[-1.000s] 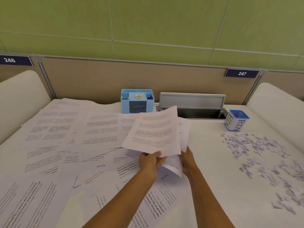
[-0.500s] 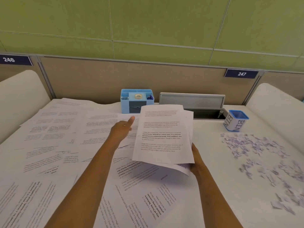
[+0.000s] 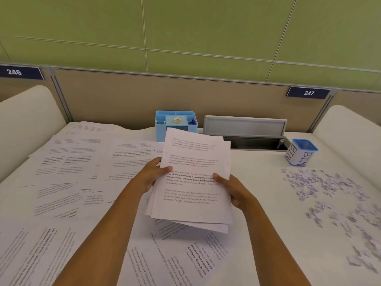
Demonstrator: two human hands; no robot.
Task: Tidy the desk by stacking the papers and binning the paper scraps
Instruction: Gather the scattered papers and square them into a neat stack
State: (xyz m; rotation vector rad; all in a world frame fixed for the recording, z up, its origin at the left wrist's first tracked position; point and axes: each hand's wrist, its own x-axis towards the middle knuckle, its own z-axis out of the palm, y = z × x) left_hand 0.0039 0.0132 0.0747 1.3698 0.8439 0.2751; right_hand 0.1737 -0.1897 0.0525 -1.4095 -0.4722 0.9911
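Both hands hold a stack (image 3: 193,182) of printed sheets tilted up above the middle of the desk (image 3: 268,223): the left hand (image 3: 151,175) grasps its left edge with the thumb on top, and the right hand (image 3: 234,189) grasps its right edge the same way, the fingers of both hidden beneath the paper. The stack's sheets are not squared, their corners fanning out at the near and far ends. Loose papers (image 3: 68,172) cover the left half of the desk, overlapping one another, and more lie under the stack and the forearms at the near edge, some turned sideways. Their print is too blurred to read for the most part. Scraps (image 3: 329,193) lie scattered across the right side of the desk, well apart from the stack, running off the right edge of the view. Far right of the stack stands a small blue-rimmed cup marked BIN (image 3: 301,152), upright just beyond the scraps; its inside is hard to make out. At the far middle an organiser (image 3: 176,122) holds a roll of tape (image 3: 177,120) and some clips; the stack's top hides its lower front. Right of it a cable hatch (image 3: 245,131) stands open against the partition (image 3: 123,96).
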